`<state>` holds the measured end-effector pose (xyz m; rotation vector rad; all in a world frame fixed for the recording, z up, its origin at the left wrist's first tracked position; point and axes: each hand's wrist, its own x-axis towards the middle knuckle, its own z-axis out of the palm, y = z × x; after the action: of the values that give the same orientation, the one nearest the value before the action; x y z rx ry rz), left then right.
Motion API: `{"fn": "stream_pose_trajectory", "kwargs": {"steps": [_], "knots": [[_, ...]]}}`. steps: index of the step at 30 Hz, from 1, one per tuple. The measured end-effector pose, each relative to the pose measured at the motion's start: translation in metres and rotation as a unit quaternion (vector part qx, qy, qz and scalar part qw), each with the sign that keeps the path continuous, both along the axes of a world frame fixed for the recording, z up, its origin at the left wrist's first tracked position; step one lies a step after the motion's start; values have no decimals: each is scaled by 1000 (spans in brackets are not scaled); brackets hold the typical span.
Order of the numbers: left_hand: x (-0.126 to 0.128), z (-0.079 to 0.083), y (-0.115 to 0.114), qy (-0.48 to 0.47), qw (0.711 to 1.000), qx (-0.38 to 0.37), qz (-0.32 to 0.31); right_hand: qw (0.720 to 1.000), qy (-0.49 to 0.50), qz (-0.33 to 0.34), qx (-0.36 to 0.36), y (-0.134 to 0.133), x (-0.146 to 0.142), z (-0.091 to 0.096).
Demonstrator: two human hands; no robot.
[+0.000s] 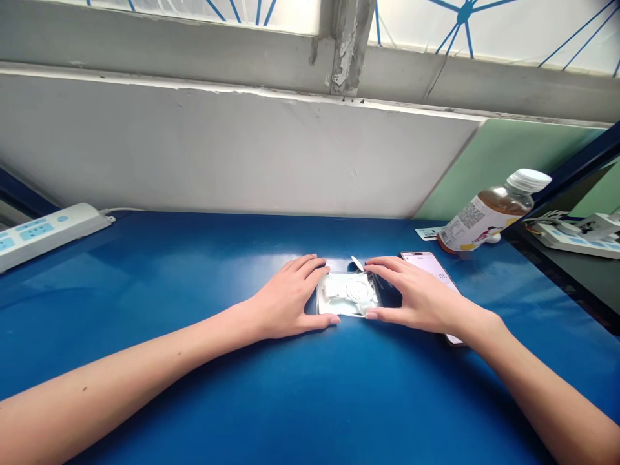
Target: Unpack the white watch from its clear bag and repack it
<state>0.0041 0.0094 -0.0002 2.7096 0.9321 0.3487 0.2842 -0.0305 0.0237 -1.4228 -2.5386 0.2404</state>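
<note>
A small flat device under a clear plastic wrapper [349,292] with a round white part on it lies on the blue table [194,271]. My left hand [289,298] rests flat at its left edge, fingers stretched out and touching the wrapper. On the other side, my right hand [415,297] lies with its fingers spread, thumb and forefinger at the wrapper's edge. A small film tab [357,262] sticks up at the wrapper's far edge.
A phone [433,266] with a lit screen lies under my right wrist. A brown drink bottle [489,213] lies tilted at the back right, beside a small label [426,233]. A white power strip [43,231] sits far left, another power strip [576,237] far right.
</note>
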Motion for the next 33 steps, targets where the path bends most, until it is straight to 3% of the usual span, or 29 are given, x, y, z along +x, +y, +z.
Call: {"fn": "stream_pose_trajectory", "kwargs": {"steps": [12,24,28,33], "knots": [[-1,0,-1,-8,1000,4,-1,999,-38,18,-33,3,2,0],[-1,0,1,-35,999,-24,5,997,-22,67,8,1,-1,-1],[-4,0,2,-81,996,-44,2,995,12,81,50,2,-7,-5],[-5,-3,0,-157,987,-28,30,992,128,13,-6,0,-13,-2]]}}
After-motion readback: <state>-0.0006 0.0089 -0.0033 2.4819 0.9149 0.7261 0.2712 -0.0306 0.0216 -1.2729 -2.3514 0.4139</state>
